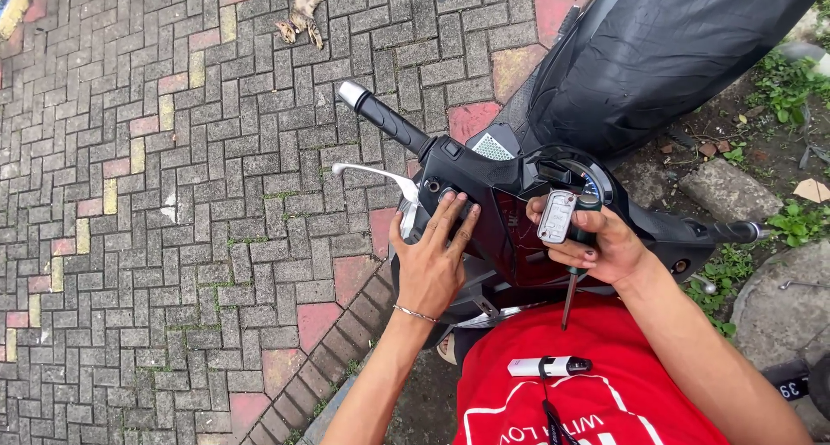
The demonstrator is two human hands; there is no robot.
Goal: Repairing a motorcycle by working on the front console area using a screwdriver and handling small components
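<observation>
I stand over a black scooter's handlebar (506,199). My left hand (432,259), a thin bracelet on its wrist, lies flat with fingers spread on the left switch housing (445,193), beside the silver brake lever (372,173). My right hand (592,242) grips a small grey rectangular cover (556,216) together with a screwdriver (569,294), whose shaft points down toward my red shirt. This hand hovers just in front of the round speedometer (588,181).
The left grip (385,117) juts over a herringbone brick pavement (173,238). The black seat (666,47) stretches to the upper right. Grass, stones and dirt (761,186) lie on the right. A small white device (549,366) hangs on my chest. Dry debris (303,9) lies at top.
</observation>
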